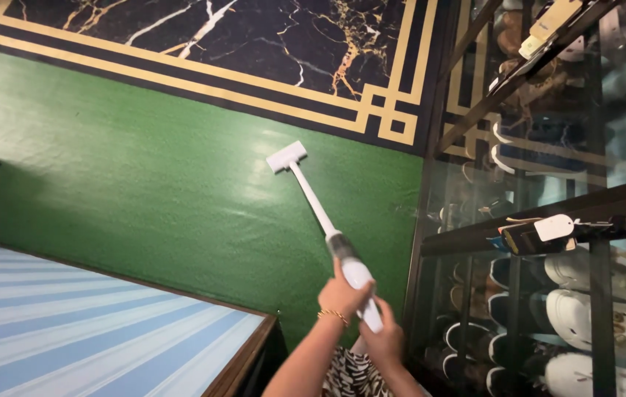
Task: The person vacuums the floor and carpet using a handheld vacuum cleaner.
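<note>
A person looks down at a slim white cordless stick vacuum cleaner (328, 228), held in both hands. Its flat rectangular floor head (286, 156) rests on a green carpet (144, 184), near a black marble-patterned floor border with gold lines (313, 44). The rigid plastic tube slants from the head back towards the person's body. It looks light and stiff, probably easy to steer, with most weight likely in the motor body near the handle, the natural place to grip.

The left hand (342, 294), a gold bracelet (333, 315) at its wrist, closes its fingers around the upper body. The right hand (381, 340) wraps the handle just below, touching it. Both forearms reach forward, close together.

To the right stands a glass-fronted shoe cabinet (548, 220). At lower left is a blue-and-white striped surface with a wooden edge (70, 323).
</note>
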